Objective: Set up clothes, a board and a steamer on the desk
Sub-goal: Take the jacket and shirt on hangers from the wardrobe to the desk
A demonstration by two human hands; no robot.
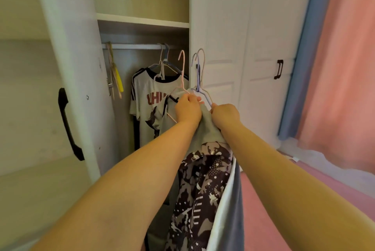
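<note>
I stand at an open wardrobe. My left hand (187,108) is closed on a pink hanger (181,72) carrying a grey garment (200,131). Beside it, my right hand (224,115) grips the shoulders of two more hangers (199,72), one lilac and one pale. Below both hands hang a dark patterned garment (199,189) and a white and blue one (230,200). All three hooks are off the rail (134,46). A white T-shirt with red letters (146,104) still hangs on the rail inside. No board or steamer is in view.
The wardrobe's left door (67,68) stands open with a black handle (69,124). To the right are shut white doors (253,57) with a black handle. Pink and blue curtains (334,57) hang at the right over a pink floor (304,200). A shelf (142,20) sits above the rail.
</note>
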